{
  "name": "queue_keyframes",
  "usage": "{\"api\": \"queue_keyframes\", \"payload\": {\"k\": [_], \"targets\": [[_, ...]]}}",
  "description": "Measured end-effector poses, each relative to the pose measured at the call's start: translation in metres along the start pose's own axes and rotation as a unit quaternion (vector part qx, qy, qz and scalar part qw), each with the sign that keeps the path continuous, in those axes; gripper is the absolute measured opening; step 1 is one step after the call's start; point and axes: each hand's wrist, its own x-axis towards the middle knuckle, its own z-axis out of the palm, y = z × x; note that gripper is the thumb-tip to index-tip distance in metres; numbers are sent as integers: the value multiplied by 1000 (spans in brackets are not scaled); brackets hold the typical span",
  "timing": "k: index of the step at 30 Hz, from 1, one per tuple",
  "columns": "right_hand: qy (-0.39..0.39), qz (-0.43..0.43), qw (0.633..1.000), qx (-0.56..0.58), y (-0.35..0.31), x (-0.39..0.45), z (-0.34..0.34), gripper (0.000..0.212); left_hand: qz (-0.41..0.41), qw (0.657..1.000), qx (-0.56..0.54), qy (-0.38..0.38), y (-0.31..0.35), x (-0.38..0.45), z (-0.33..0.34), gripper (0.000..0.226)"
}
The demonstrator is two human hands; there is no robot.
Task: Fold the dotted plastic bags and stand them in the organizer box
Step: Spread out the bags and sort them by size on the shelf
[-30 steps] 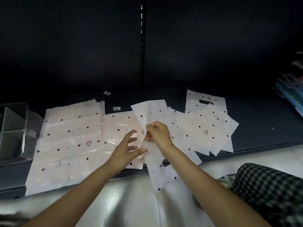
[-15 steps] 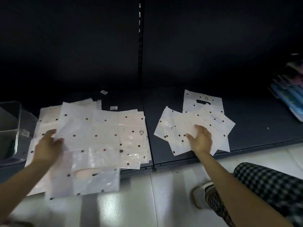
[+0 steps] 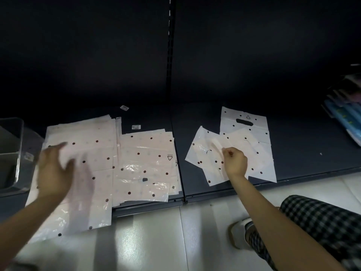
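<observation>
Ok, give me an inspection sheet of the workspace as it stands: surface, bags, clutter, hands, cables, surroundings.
Surface: dark shelf, low, its front edge at a pale tiled floor.
Job's things: large dotted bags spread flat on the left, overhanging the edge; smaller dotted bags fanned on the right; clear organizer box at far left, contents unclear.
Clutter: two small labels behind the left pile.
Hands: left hand blurred, fingers spread over the left pile; right hand pinching a bag in the right pile.
Cables: nothing seen.
Surroundings: dark back panel; blue packets at far right; checked trouser leg and shoe.
</observation>
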Motion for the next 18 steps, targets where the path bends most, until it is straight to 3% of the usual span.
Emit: {"api": "queue_keyframes", "payload": {"k": [2,3,5,7,9,12,13,14,16,18], "targets": [[-20,38,997,68,-19,-9,10,23,38,994,-74,-74,35,-19,15,44],[-35,62,992,107,-30,-15,16,21,34,978,-138,-151,53,-28,22,47],[-82,125,966,209,-52,-30,26,19,8,915,-241,-324,82,-47,33,67],[-147,201,903,351,-75,-48,33,19,33,853,-261,-451,105,-67,44,98],[-206,249,830,454,-93,-64,35,14,48,838,-274,-470,120,-82,58,110],[-288,234,782,500,-103,-75,38,15,52,906,-284,-310,129,-85,68,73],[-305,211,788,492,-103,-74,37,17,41,922,-286,-256,128,-80,69,56],[-305,175,816,458,-99,-71,37,18,16,932,-286,-224,126,-73,68,45],[-244,66,917,307,-80,-58,34,17,-30,942,-261,-210,117,-58,64,38],[-152,-43,981,115,-51,-44,28,22,-54,948,-226,-219,103,-43,59,42]]}}
